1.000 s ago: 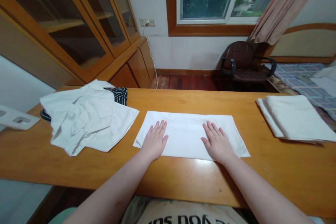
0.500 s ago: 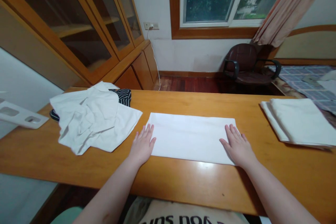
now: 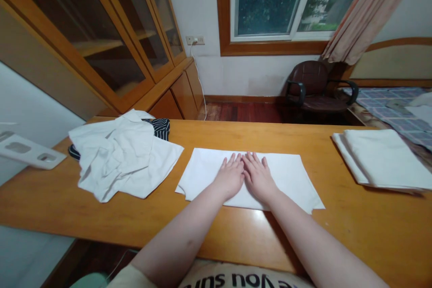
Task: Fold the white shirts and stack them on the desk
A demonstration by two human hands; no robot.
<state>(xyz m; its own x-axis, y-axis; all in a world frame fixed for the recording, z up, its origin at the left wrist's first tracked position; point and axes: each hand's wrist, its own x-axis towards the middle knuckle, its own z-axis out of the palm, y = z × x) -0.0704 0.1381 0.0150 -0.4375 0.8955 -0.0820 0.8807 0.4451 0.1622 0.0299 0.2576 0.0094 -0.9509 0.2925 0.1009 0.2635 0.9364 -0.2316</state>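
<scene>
A folded white cloth (image 3: 286, 171) lies flat on the wooden table in front of me, its long side running left to right. Both near corners show small loose flaps sticking out. My left hand (image 3: 231, 177) rests palm down on the middle of the cloth, fingers stretched out. Right beside it, my right hand (image 3: 258, 175) also lies flat, the fingertips of the two hands nearly meeting. Neither hand grips anything.
Crumpled white cloth (image 3: 118, 157) lies at the left over a black-and-white striped fabric (image 3: 161, 128). Folded white cloths (image 3: 384, 157) are stacked at the right. A white slotted plastic piece (image 3: 30, 150) juts in at the left. Beyond the table (image 3: 209, 132) stands a brown armchair (image 3: 308, 83).
Both hands have moved inward from the cloth's left and right ends to its middle. The small flaps at its near corners now show.
</scene>
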